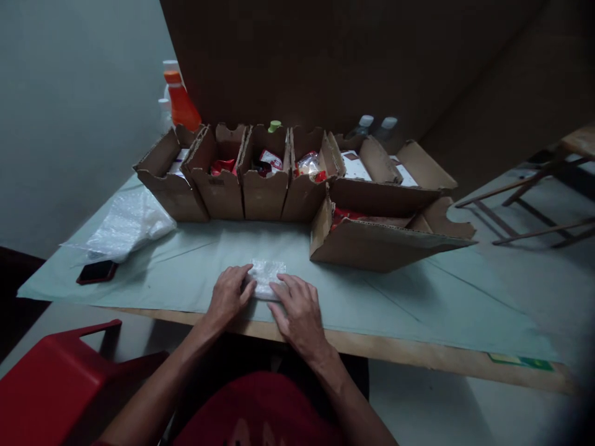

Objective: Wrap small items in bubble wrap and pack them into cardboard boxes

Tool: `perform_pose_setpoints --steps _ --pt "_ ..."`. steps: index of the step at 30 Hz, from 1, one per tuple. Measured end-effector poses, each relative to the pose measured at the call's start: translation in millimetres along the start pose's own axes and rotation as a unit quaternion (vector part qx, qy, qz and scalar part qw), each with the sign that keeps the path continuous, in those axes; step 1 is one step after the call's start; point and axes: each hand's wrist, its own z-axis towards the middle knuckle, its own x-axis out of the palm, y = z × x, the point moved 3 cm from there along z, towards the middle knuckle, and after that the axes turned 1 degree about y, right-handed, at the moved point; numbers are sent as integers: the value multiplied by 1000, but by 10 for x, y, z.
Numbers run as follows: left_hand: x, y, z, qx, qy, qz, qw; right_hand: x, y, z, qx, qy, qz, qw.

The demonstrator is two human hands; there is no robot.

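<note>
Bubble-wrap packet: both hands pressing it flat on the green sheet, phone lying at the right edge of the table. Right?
Not quite. The head view shows the phone at the left edge, beside the plastic heap. Left hand and right hand do press the bubble-wrap packet on the green sheet.

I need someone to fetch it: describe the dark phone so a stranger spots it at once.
Start at the pale green table cover; go to its left edge, below the bubble wrap heap. The phone lies flat there, the only dark, glossy slab.

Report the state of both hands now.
Left hand: open, fingers resting on the small clear bubble-wrap packet.
Right hand: open, fingers on the same packet.
</note>
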Motion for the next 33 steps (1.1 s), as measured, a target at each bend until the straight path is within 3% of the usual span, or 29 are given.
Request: perform_pose_setpoints --steps 3,5,8,11,13,15,17,20,23,25,27,29,33 --pt "-58 -10 -15 -33 -60 -22 997 98 -45 99 -19 36 6 999" --pt "-123 -38 -111 -85 -81 -96 988 137 -125 165 26 12 50 998" --pt "-133 -128 -286 -191 -41 -282 939 154 -193 185 131 -42 171 976" --pt "-58 -300 -368 -230 34 -420 877 167 -105 110 170 -2 314 934" --pt "-23 -394 -357 -228 49 -435 870 119 -42 38 159 19 339 927" --pt "-10 -451 -320 -224 37 -412 883 -4 -55 -32 151 2 309 939" --pt "-7 -510 -278 -197 35 -372 907 -177 -126 -89 150 -14 293 944" --pt "27 -667 -239 -87 108 -313 940 -411 -224 -140 136 46 341 929" --pt "100 -823 -244 7 203 -268 942 -545 -277 -175 124 102 361 918" --pt "137 -874 -219 30 228 -237 944 -590 -340 -203 142 100 337 925" --pt "132 -913 -121 53 197 -208 957 -648 -437 -237 173 91 304 933" --pt "88 -994 67 98 121 -182 971 -770 -546 -267 194 91 286 934" --pt "35 -1337 612 200 -28 -139 970 -1313 -746 -270 187 79 269 942"
